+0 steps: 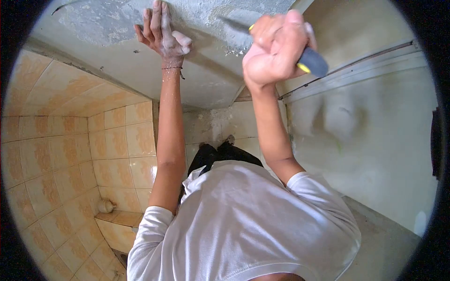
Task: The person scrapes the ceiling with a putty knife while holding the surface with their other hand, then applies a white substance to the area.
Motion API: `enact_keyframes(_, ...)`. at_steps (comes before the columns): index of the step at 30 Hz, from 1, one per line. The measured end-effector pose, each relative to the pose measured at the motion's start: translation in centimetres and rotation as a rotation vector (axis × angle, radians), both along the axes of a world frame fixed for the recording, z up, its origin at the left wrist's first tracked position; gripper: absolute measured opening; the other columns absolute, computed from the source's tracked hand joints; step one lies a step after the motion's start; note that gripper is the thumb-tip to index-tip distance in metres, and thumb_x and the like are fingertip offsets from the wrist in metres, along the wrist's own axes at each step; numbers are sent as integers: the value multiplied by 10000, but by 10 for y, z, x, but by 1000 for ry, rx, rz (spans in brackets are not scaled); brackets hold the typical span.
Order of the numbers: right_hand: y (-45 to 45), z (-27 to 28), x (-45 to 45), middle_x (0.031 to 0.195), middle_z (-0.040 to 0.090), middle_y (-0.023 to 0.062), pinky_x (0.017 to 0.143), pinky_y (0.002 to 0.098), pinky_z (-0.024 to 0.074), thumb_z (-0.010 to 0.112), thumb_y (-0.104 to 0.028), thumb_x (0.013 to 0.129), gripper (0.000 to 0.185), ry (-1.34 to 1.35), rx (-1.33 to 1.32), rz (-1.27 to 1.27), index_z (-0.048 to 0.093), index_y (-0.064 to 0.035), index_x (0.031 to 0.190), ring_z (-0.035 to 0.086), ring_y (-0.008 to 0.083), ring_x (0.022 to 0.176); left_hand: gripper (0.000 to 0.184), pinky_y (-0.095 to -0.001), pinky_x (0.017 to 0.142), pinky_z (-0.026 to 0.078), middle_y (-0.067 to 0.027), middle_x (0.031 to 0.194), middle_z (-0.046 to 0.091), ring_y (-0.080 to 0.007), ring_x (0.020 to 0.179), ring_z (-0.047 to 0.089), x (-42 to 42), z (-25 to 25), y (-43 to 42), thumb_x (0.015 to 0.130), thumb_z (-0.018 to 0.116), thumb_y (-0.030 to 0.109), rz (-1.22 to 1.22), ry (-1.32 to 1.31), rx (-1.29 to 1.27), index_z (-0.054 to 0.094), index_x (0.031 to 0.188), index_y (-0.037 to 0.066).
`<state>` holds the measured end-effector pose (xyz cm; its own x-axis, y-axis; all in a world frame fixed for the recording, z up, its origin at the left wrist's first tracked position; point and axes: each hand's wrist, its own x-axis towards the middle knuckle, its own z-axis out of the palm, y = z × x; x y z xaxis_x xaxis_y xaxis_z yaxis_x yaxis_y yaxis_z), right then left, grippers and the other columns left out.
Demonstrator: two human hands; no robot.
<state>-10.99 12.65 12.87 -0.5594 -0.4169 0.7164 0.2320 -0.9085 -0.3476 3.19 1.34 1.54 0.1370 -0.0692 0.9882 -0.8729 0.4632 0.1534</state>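
Note:
My right hand (276,49) is closed round the dark grey and yellow handle of a scraper (313,63). Its thin blade, smeared by motion, points left toward a patchy wall surface (206,79), and I cannot tell whether the two touch. White flakes cling to the wall just below the blade. To the left, my left hand (164,35) lies against the same wall with its fingers stretched out and nothing held in it. Pale dust coats that hand and wrist, which has a thin dark band round it.
Orange-and-cream tiled walls (51,164) enclose a recess at left, with a small rounded fixture (107,206) on a ledge. A pale wall (370,136) with a ledge along its top stands at right. Below, the floor (211,122) shows scattered pale dust near my feet.

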Motion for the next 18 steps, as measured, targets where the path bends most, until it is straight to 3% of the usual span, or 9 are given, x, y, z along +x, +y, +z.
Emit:
enact_keyframes(2,-15,3,-9,437,360,-10,377,262,206,529,-87,889,402,160,-141,-127,350,-83,529,307,76,361,887,-463,1138,142,-46,1371,519,-255,1326,388,1,1,2,881,99,717,-14,-1,-5,546,1306,80)
enact_keyframes(3,-18,1,6,437,366,-1,381,260,213,541,-104,892,405,54,41,-196,354,-82,533,314,78,364,893,-461,1137,141,-46,1374,516,-254,1327,385,1,2,1,874,101,722,-26,1,-9,546,1306,80)
enact_keyframes(7,-17,-5,20,448,362,2,389,259,235,543,-93,888,399,150,102,-88,354,-88,537,320,83,373,885,-445,1158,118,-20,1316,562,-222,1325,392,4,3,3,890,74,686,-55,-3,-70,626,1211,74)
enact_keyframes(9,-2,14,10,449,333,-13,383,267,238,527,-69,882,390,-32,14,-28,350,-89,535,303,89,369,889,-445,1159,114,-12,1322,557,-216,1328,389,3,3,6,886,70,690,6,-6,57,625,1215,79)
enact_keyframes(10,-3,19,-6,453,309,-25,379,278,243,518,-50,874,387,17,-100,15,346,-90,530,293,94,367,889,-445,1159,114,-12,1322,557,-216,1328,389,2,4,4,886,70,690,3,-4,46,625,1215,79)
enact_keyframes(12,5,32,-1,456,339,-20,382,277,246,519,-47,870,384,30,-37,2,351,-90,527,315,90,373,884,-445,1161,107,-7,1333,548,-214,1336,380,3,4,4,883,76,690,-25,5,20,625,1217,82)
enact_keyframes(14,-26,6,12,460,373,-13,389,268,249,520,-47,865,375,194,112,-239,361,-87,528,347,84,382,876,-446,1163,103,0,1342,541,-215,1342,373,5,3,6,885,80,685,-32,0,51,618,1228,85)
enact_keyframes(15,-22,1,22,461,401,-4,395,262,257,521,-51,867,371,131,209,-54,373,-83,528,373,81,390,872,-445,1164,101,2,1343,540,-213,1345,369,6,4,7,887,80,682,-27,-15,36,613,1235,87)
enact_keyframes(18,-14,-8,15,447,450,-21,390,260,303,592,-110,869,398,244,123,-94,456,-55,499,413,72,392,862,-444,1165,97,5,1352,534,-209,1351,361,4,7,9,890,81,676,-36,-25,26,606,1247,93)
